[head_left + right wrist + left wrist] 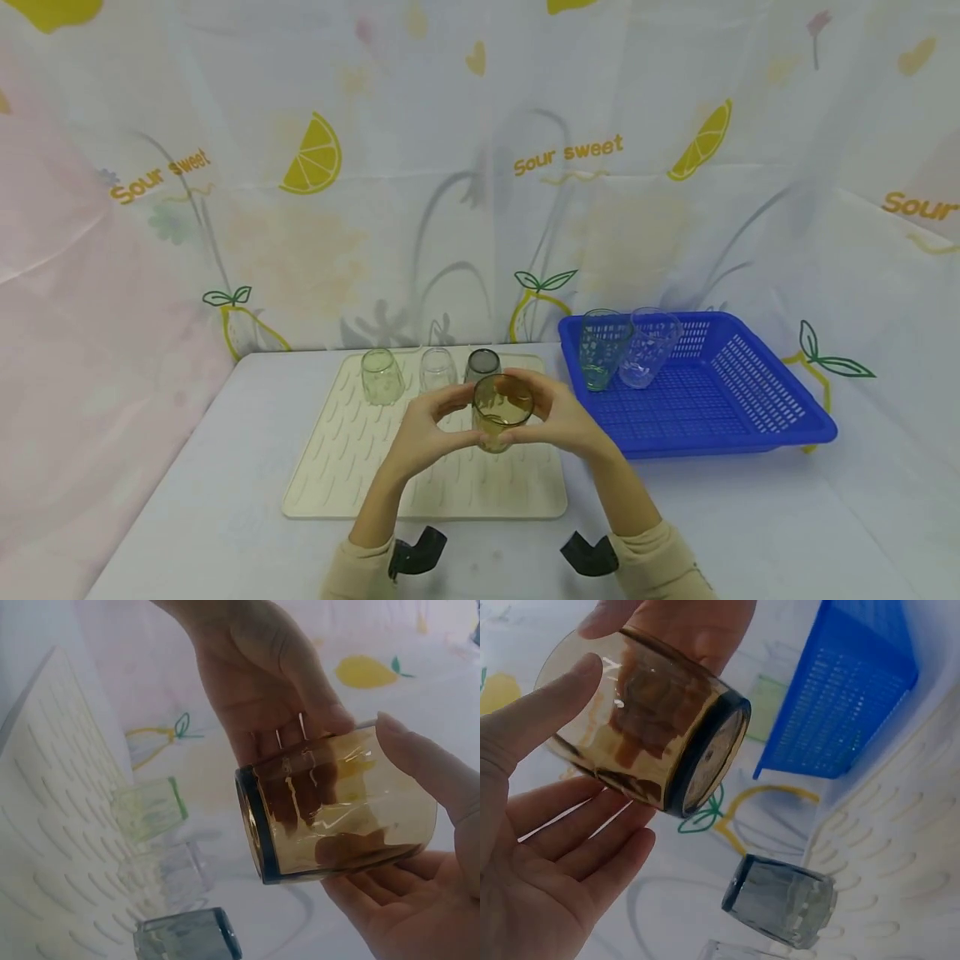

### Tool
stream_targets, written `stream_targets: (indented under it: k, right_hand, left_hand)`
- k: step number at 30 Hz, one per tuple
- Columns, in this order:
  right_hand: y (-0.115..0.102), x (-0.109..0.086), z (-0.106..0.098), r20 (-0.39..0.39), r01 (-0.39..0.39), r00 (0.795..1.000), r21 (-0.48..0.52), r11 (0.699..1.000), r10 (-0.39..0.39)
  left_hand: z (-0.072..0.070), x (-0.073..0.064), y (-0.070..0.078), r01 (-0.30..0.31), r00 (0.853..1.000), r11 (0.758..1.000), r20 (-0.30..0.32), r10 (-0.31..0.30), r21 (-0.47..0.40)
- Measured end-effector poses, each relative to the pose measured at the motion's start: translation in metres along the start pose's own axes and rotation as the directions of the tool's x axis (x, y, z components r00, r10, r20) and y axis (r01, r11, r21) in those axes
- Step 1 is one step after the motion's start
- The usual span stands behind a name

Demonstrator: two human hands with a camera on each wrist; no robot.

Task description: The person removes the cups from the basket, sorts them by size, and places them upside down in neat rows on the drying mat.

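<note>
Both hands hold an amber glass (501,414) in front of the body, above a cream ridged drying mat (337,467). Its mouth faces up and its thick base (709,754) points down toward the mat. My left hand (422,429) has it from the left side, thumb in front and fingers behind. From the other side my right hand (561,417) grips it in the same way. Along the mat's far edge stand a green glass (382,377), a clear glass (437,368) and a grey glass (483,363), all mouth down; the grey one is partly hidden.
A blue perforated basket (705,442) sits to the right of the mat. Inside its left part lean a teal glass (602,350) and a clear patterned glass (648,350). A lemon-printed cloth (420,217) hangs behind the white table (202,500).
</note>
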State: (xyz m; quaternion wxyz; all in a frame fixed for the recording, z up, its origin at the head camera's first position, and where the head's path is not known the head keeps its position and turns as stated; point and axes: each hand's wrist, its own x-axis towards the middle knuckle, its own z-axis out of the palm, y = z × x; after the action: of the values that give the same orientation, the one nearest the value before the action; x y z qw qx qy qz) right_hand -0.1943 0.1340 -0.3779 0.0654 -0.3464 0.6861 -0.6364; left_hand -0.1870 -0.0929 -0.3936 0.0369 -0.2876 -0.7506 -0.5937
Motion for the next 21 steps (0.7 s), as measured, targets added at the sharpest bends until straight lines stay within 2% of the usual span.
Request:
stream_targets:
  k: [4, 13, 21]
  right_hand:
    - [-0.0018, 0.0007, 0.0012, 0.026, 0.02, 0.999, -0.017, 1.0, -0.019]
    - [0.0001, 0.0025, 0.0028, 0.079, 0.059, 0.995, 0.046, 0.997, -0.063]
    - [-0.0016, 0.0006, 0.0015, 0.106, 0.015, 0.994, 0.065, 0.998, -0.022]
  left_hand:
    - [0.0035, 0.0038, 0.0013, -0.012, 0.998, 1.0, 0.055, 0.013, -0.013]
    - [0.0057, 0.0056, 0.0042, -0.033, 0.996, 0.999, 0.083, 0.036, -0.041]
    - [0.0062, 0.0072, 0.0045, -0.043, 0.992, 0.993, 0.115, 0.057, -0.114]
